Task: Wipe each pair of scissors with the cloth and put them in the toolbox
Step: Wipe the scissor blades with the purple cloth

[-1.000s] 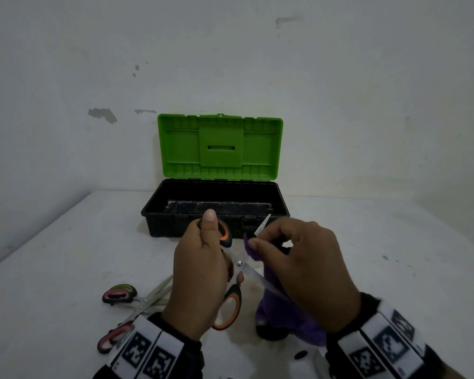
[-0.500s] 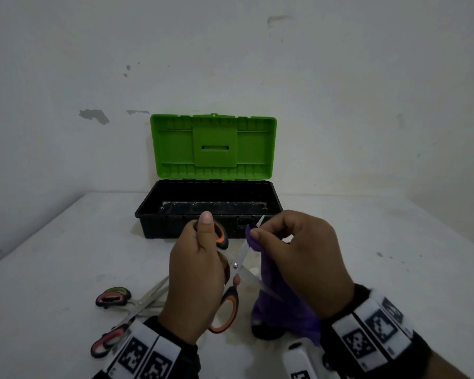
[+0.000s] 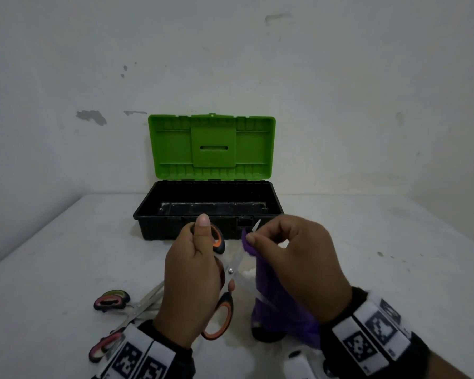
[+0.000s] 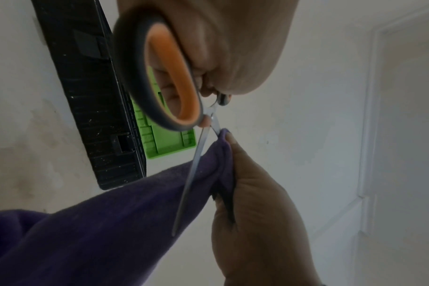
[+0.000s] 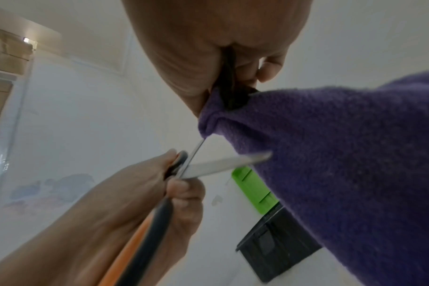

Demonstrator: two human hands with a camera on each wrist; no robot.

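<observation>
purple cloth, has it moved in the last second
Yes. The purple cloth has slid slightly up the blade toward its tip, nearer the toolbox front wall.

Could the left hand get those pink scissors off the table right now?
Probably not yet: the left hand already grips the orange scissors. The pink scissors lie uncovered on the table just beside that wrist.

white table (image 3: 367, 242), scuffed white wall (image 3: 340, 77), panelled door (image 4: 404, 96)

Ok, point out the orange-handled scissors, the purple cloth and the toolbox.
orange-handled scissors (image 3: 221, 318): head view, lower handle loop.
purple cloth (image 5: 343, 154): right wrist view, hanging body.
toolbox (image 3: 211, 143): head view, open green lid.
</observation>
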